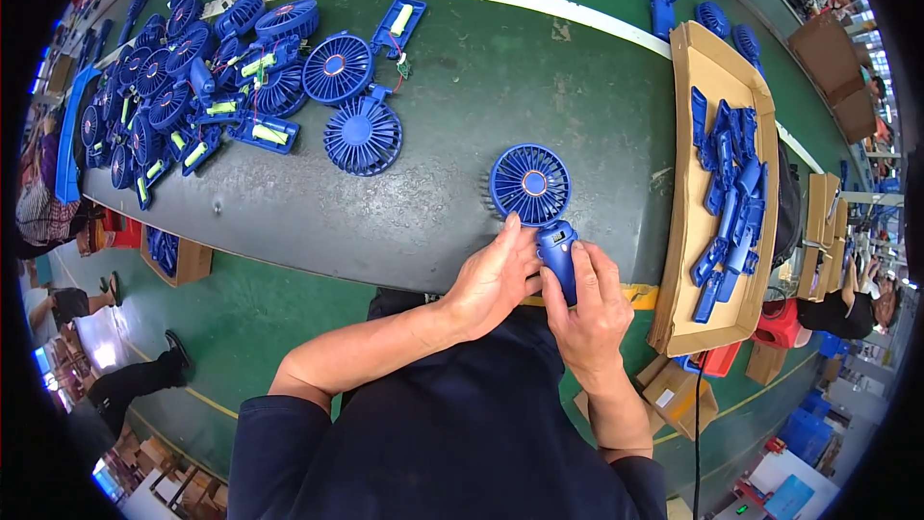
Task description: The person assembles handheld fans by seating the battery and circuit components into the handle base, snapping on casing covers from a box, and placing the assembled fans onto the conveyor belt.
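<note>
A blue handheld fan (556,252) is between my hands at the near edge of the dark work table (443,221). Its round grille head points away from me and its handle toward me. My left hand (496,276) lies along the handle's left side, fingers closed against it near the neck. On the right side, my right hand (589,303) grips the lower handle, thumb and fingers around it. A small dark window shows on the handle's upper face. The undersides of the fingers are hidden.
Many part-built blue fans (164,87) with yellow-green cells and thin wires are heaped at the table's left. Two fan heads (364,135) lie nearer the middle. On the right, a cardboard tray (688,318) holds blue handle shells (733,193). A black cable (698,424) hangs below it.
</note>
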`<state>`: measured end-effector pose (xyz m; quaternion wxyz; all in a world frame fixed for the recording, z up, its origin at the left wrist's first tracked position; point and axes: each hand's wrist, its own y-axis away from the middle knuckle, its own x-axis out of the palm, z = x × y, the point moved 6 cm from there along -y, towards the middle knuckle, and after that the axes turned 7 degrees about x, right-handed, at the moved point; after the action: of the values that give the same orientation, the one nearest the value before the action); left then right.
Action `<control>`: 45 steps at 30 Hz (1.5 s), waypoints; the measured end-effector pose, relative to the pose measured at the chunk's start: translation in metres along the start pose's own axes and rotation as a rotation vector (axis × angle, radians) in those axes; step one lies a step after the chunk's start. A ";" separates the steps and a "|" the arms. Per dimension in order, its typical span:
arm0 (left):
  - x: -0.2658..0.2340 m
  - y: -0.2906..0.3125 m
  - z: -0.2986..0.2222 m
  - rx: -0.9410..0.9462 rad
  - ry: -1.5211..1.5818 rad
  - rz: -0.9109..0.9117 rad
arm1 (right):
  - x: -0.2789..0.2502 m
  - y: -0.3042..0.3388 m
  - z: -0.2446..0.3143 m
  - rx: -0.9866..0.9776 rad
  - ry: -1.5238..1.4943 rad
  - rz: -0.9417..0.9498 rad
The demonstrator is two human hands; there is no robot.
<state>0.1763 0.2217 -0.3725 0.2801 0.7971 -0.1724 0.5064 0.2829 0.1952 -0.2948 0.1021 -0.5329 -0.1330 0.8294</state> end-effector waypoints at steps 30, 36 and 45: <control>-0.010 -0.001 -0.002 0.165 -0.340 -0.018 | 0.029 0.034 -0.028 0.658 -0.797 0.409; -0.009 0.003 -0.002 0.168 -0.510 -0.043 | 0.029 0.038 -0.030 0.563 -0.853 0.365; 0.001 0.002 -0.003 0.249 -0.670 0.001 | 0.039 0.029 -0.035 0.813 -1.007 0.393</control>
<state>0.1733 0.2220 -0.3705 0.1086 0.9469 -0.1920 0.2341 0.2985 0.1841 -0.3516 0.0674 -0.0150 0.2574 0.9638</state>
